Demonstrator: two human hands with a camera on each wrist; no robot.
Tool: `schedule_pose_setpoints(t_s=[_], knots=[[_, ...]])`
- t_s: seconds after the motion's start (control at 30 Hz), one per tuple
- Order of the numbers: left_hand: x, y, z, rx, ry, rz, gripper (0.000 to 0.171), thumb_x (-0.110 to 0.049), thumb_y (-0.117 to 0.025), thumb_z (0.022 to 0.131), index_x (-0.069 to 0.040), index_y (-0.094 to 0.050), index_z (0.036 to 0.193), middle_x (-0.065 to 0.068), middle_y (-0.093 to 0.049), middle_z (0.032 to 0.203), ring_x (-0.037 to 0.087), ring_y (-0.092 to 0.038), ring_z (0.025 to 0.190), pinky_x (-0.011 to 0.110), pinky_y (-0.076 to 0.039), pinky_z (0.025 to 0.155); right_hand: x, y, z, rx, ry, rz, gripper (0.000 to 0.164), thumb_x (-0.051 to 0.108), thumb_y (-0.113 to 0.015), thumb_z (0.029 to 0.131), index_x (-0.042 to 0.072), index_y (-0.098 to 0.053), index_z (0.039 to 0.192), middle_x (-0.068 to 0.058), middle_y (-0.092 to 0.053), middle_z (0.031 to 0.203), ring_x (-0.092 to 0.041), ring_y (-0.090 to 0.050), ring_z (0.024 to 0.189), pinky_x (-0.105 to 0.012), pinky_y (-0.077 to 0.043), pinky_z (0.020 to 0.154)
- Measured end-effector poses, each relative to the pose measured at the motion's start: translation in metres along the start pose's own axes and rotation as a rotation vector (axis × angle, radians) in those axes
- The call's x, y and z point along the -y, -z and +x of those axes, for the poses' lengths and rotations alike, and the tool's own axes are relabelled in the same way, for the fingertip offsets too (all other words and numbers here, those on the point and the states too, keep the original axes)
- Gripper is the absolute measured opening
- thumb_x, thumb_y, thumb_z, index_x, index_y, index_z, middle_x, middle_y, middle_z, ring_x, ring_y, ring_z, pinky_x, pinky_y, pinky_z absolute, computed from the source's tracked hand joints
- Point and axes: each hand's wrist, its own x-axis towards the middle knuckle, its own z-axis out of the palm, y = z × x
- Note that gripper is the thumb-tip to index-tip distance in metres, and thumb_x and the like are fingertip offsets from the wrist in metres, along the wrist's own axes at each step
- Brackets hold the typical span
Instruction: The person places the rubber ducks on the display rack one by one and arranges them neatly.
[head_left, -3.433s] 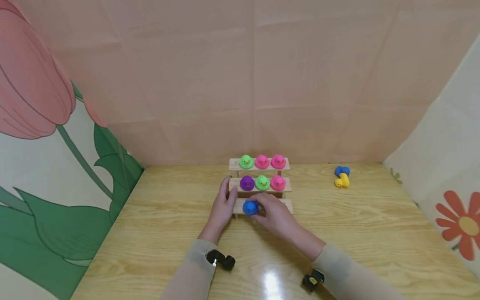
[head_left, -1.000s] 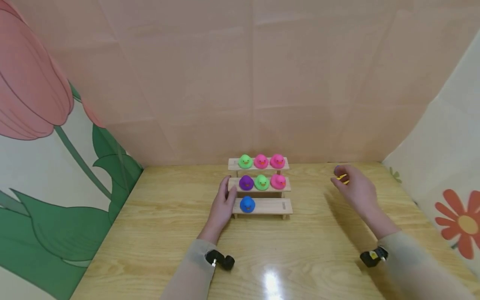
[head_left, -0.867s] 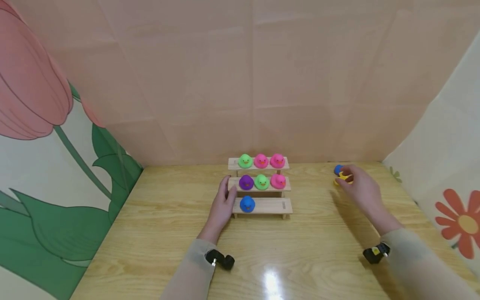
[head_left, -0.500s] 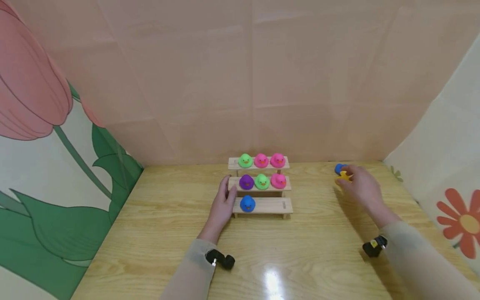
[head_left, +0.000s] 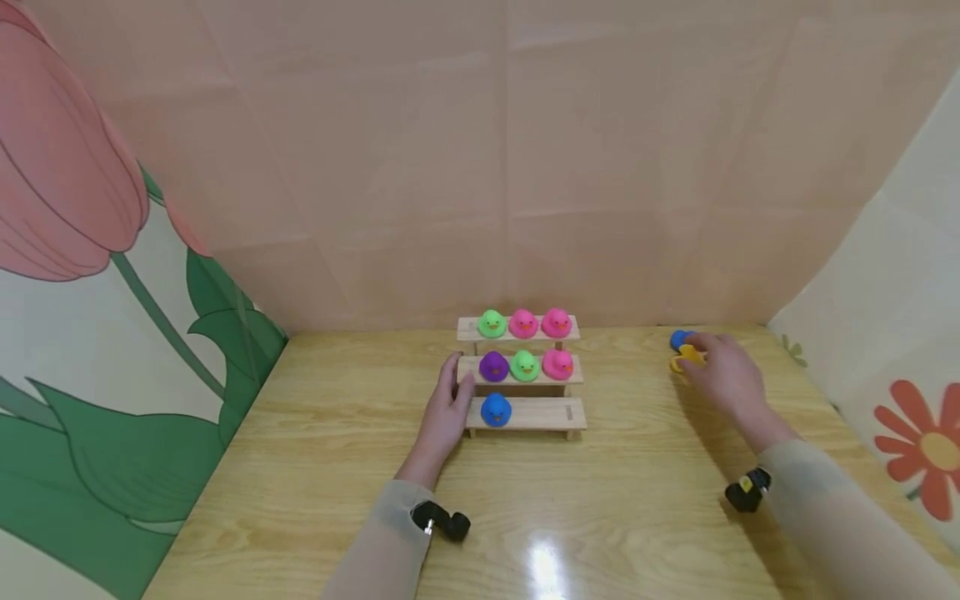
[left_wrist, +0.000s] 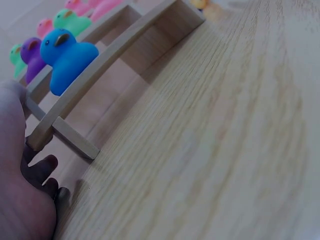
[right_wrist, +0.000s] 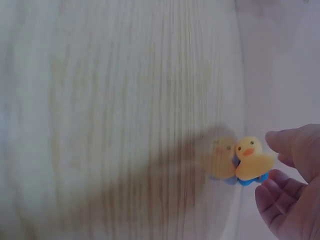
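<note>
A small wooden stand (head_left: 536, 414) with three steps stands mid-table. My left hand (head_left: 444, 414) holds its left end; in the left wrist view the fingers (left_wrist: 42, 170) bend in below the plank's end. A blue rubber duck (head_left: 496, 409) sits at the left of the lowest step. On the right, my right hand (head_left: 727, 377) reaches over a yellow rubber duck (right_wrist: 254, 165) lying on its side on the table. In the right wrist view its fingertips spread apart right at the duck's upper side. Another blue duck (head_left: 681, 339) lies just behind, partly hidden.
The middle step carries a purple duck (head_left: 494, 367), a green duck (head_left: 524, 366) and a pink duck (head_left: 557, 364). On the top step sit a green duck (head_left: 492, 323) and two pink ones. A wall sheet (head_left: 375, 208) rises behind the table.
My right hand has let go of the blue duck on the lowest step and moved right to the yellow duck, shifting slightly there. My left hand stays at the stand.
</note>
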Motion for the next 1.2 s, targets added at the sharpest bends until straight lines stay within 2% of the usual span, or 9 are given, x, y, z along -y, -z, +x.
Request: schedule_pose_setpoints(t_s=[0.1,0.3,0.43,0.83,1.0,1.2], knots=[[0.001,0.000,0.000,-0.001,-0.006,-0.006,0.066,-0.059,-0.045,0.116,-0.031,-0.030,0.175,0.007,-0.036,0.177,0.036,-0.036,0.161,0.057,-0.029,0.131,-0.003,0.001,0.004,0.009,-0.022,-0.005,0.054,0.025,-0.069,0.109,-0.012,-0.055,0.145,-0.043,-0.060,0.134,-0.061,-0.061,0.117,-0.075,-0.051,0.090],[0.002,0.000,0.000,-0.008,0.004,-0.002,0.062,-0.061,-0.046,0.116,-0.040,-0.031,0.173,0.006,-0.037,0.177,0.037,-0.037,0.160,0.057,-0.030,0.131,-0.008,0.000,0.011,0.042,-0.063,-0.008,0.058,0.032,-0.065,0.112,-0.013,-0.052,0.146,-0.042,-0.066,0.125,-0.056,-0.068,0.106,-0.068,-0.056,0.082],[0.002,-0.001,-0.001,-0.008,0.006,0.000,0.064,-0.060,-0.046,0.116,-0.038,-0.031,0.173,0.007,-0.038,0.177,0.038,-0.039,0.159,0.058,-0.031,0.130,-0.010,-0.003,0.016,0.049,-0.071,-0.010,0.058,0.034,-0.063,0.113,-0.013,-0.052,0.146,-0.039,-0.067,0.124,-0.054,-0.068,0.103,-0.066,-0.055,0.080],[0.001,0.000,0.000,0.000,-0.001,-0.001,0.067,-0.060,-0.046,0.116,-0.032,-0.030,0.175,0.007,-0.036,0.177,0.039,-0.037,0.160,0.059,-0.030,0.130,-0.008,-0.002,0.015,0.048,-0.082,-0.001,0.056,0.032,-0.064,0.113,-0.011,-0.052,0.145,-0.039,-0.067,0.125,-0.053,-0.068,0.104,-0.064,-0.055,0.081],[0.003,0.000,0.000,-0.004,0.006,0.004,0.063,-0.062,-0.045,0.115,-0.040,-0.031,0.173,0.006,-0.037,0.177,0.037,-0.038,0.160,0.058,-0.031,0.130,-0.007,0.003,0.012,0.067,-0.087,-0.008,0.055,0.030,-0.064,0.112,-0.011,-0.051,0.146,-0.040,-0.066,0.127,-0.054,-0.067,0.108,-0.066,-0.055,0.083],[0.004,0.000,0.001,0.002,0.012,0.005,0.063,-0.063,-0.045,0.115,-0.042,-0.029,0.173,0.004,-0.035,0.178,0.036,-0.036,0.161,0.057,-0.030,0.131,-0.011,0.004,0.012,0.095,-0.095,-0.013,0.054,0.028,-0.064,0.111,-0.012,-0.052,0.144,-0.041,-0.064,0.131,-0.056,-0.066,0.113,-0.070,-0.053,0.090]])
